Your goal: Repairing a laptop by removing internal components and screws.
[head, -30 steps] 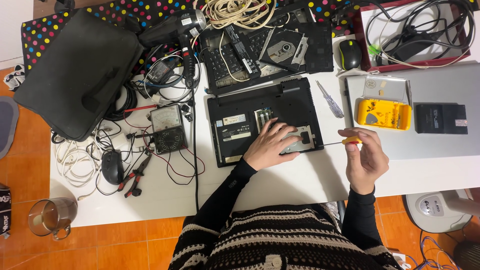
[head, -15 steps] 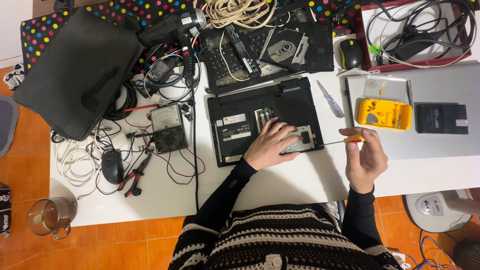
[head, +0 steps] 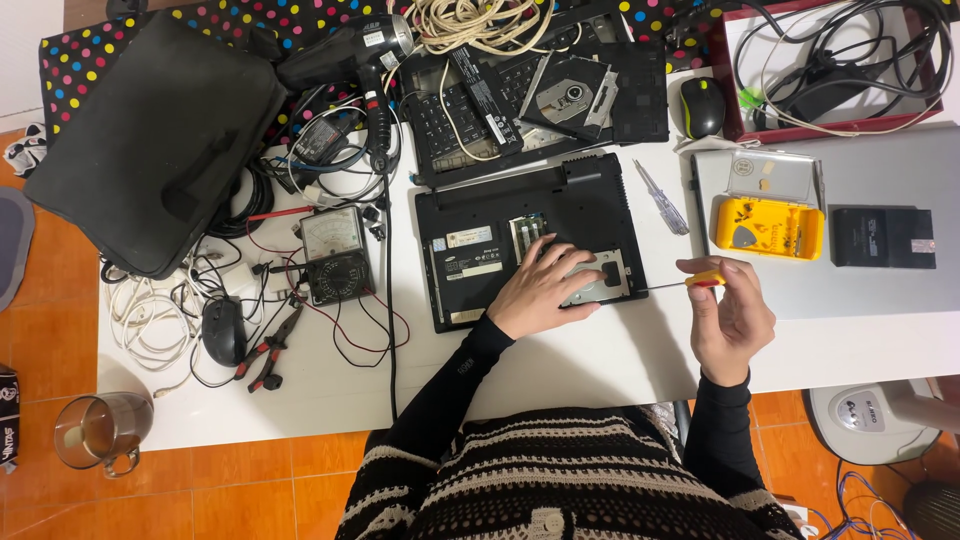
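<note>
On a cluttered table [head: 560,370], left hand [head: 545,290] lies spread flat on an opened laptop [head: 525,240]; right hand [head: 730,315] pinches a screwdriver [head: 680,283], apparently mid-unscrewing, demanding steady tip alignment.

Left hand [head: 545,290] covers most of the silver drive in the laptop's [head: 525,240] open bay, so can't tell what's under the palm. Screwdriver [head: 672,283] tip is too thin to see where it lands, and its handle is mostly buried in the right hand [head: 730,315]. Fan [head: 880,420] and mug [head: 100,432] sit partly under the table [head: 600,365] edge. Rope coil [head: 480,20] cut off up top.
</note>
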